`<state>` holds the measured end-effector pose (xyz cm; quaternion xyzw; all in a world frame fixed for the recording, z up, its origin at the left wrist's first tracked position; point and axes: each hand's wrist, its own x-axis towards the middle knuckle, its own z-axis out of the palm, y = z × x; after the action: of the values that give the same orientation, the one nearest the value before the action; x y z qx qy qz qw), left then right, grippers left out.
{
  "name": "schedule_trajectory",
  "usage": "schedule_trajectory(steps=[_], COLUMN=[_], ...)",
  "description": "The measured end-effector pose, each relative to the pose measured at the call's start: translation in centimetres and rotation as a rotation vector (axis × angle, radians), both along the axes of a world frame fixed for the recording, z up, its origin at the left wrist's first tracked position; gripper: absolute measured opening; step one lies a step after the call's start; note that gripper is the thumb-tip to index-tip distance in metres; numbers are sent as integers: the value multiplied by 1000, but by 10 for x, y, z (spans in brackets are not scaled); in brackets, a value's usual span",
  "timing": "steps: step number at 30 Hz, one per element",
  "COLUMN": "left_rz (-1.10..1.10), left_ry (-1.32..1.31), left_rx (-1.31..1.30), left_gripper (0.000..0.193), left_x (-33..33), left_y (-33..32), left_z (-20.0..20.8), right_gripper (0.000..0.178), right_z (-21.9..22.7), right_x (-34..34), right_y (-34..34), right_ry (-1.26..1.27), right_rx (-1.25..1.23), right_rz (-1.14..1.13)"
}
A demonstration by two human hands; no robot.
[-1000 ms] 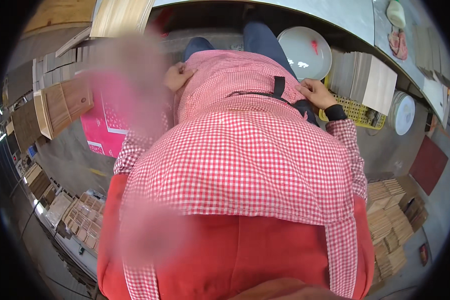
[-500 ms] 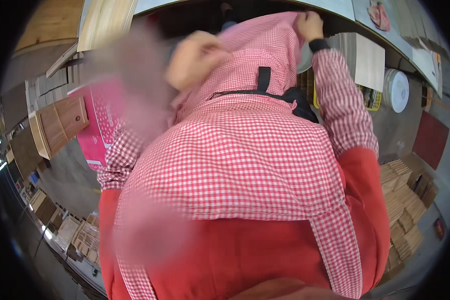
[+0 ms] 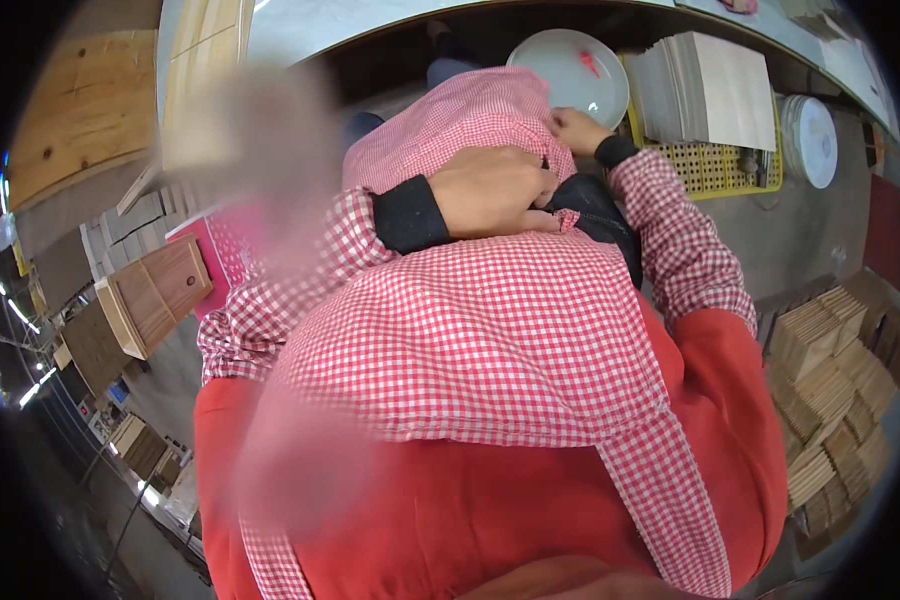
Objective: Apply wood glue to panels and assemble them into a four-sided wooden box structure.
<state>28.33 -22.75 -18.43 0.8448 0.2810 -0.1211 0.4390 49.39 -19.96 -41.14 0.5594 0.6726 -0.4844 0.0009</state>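
Note:
A red-and-white checked apron (image 3: pixel 470 330) covers my front, its lower part lying over my legs. My left hand (image 3: pixel 490 193) rests on the apron at waist height, its fingers curled in by the black pouch (image 3: pixel 598 212); what they grip is hidden. My right hand (image 3: pixel 578 131) is bent at the apron's right edge, fingertips closed against the cloth. Black cuffs and checked sleeves cover both forearms. Beyond my right hand sits a round white dish (image 3: pixel 570 80) with a small red thing in it.
A yellow crate (image 3: pixel 710 172) with upright pale boards (image 3: pixel 705 88) stands right of the dish. Round white lids (image 3: pixel 813 142) lean further right. Wooden boards (image 3: pixel 158 275) and a pink box (image 3: pixel 228 245) are at left. Stacked wood pieces (image 3: pixel 825 365) lie at lower right. A pale tabletop (image 3: pixel 350 22) runs along the far side.
My right hand has come down from the lifted apron hem, and the cloth has dropped, uncovering the dish. My left hand has moved right and nearer, onto the apron's waist by the pouch.

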Motion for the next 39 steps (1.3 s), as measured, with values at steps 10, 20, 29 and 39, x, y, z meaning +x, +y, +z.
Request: schedule_trajectory(steps=[10, 20, 29, 39], left_rz=[185, 1511, 1282, 1805], left_ry=[-206, -36, 342, 222], left_rx=[50, 160, 443, 399], left_gripper=[35, 43, 23, 37], left_x=[-15, -213, -273, -263], left_y=[-11, 1, 64, 89], left_z=[-20, -184, -207, -299], right_gripper=[30, 32, 28, 27], right_z=[-22, -61, -13, 7], right_x=[-23, -27, -28, -52], right_y=[58, 39, 53, 81], right_ry=[-269, -247, -182, -445], right_rx=[343, 313, 441, 449], right_rz=[-289, -310, -351, -117])
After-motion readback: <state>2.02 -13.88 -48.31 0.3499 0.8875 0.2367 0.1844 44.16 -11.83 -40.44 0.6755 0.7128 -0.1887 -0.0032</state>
